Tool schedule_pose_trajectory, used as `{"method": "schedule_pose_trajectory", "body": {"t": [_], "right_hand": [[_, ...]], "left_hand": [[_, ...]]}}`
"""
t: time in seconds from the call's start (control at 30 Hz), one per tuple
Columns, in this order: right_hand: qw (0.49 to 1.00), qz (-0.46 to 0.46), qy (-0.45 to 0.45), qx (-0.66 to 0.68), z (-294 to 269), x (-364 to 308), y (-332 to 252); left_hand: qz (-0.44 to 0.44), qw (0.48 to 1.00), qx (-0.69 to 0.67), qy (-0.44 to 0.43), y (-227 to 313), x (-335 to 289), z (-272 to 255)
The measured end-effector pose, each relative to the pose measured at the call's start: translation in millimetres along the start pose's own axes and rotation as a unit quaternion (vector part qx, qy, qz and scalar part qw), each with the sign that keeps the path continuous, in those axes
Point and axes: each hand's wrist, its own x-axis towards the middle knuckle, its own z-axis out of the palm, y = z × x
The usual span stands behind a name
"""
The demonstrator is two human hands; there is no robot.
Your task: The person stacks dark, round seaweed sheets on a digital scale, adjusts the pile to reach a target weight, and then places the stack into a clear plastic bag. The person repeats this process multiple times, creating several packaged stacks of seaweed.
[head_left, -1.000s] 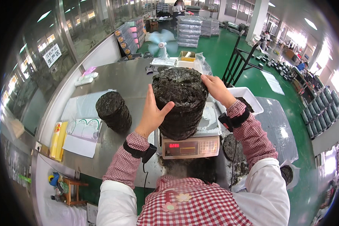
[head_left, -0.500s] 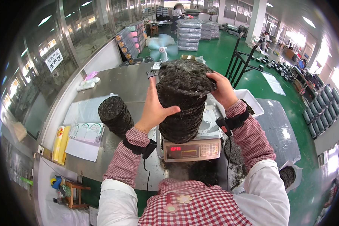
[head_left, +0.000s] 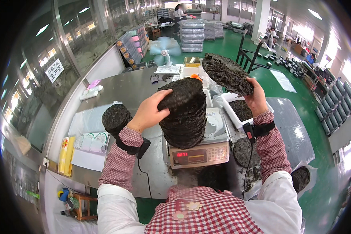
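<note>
Dark disc between right fingers

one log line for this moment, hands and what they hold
left hand: resting on tall stack of dark round discs on grey scale | right hand: holding one dark disc raised, apart from stack

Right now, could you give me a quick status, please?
Left hand on dark stack on scale. Right hand lifting one disc. Nothing blocking.

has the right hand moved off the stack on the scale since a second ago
Yes. The right hand has lifted a dark disc up and to the right, away from the stack on the scale.
</note>
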Motion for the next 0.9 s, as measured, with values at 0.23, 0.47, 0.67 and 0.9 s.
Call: {"method": "schedule_pose_trajectory", "body": {"t": [0.23, 0.47, 0.67, 0.9], "right_hand": [[0.986, -0.086, -0.001, -0.143, 29, -4, 37], [0.934, 0.035, -0.103, -0.339, 84, -37, 95], [0.915, -0.067, -0.13, -0.376, 52, -15, 100], [0.939, -0.062, -0.041, -0.336, 23, -37, 79]], "left_hand": [[-0.024, 0.95, -0.116, 0.29, -23, -4, 3], [0.097, 0.974, 0.08, 0.186, 20, 4, -5], [0.069, 0.995, 0.07, 0.02, 10, -6, 19], [0.107, 0.988, 0.085, 0.078, 15, -11, 11]]}}
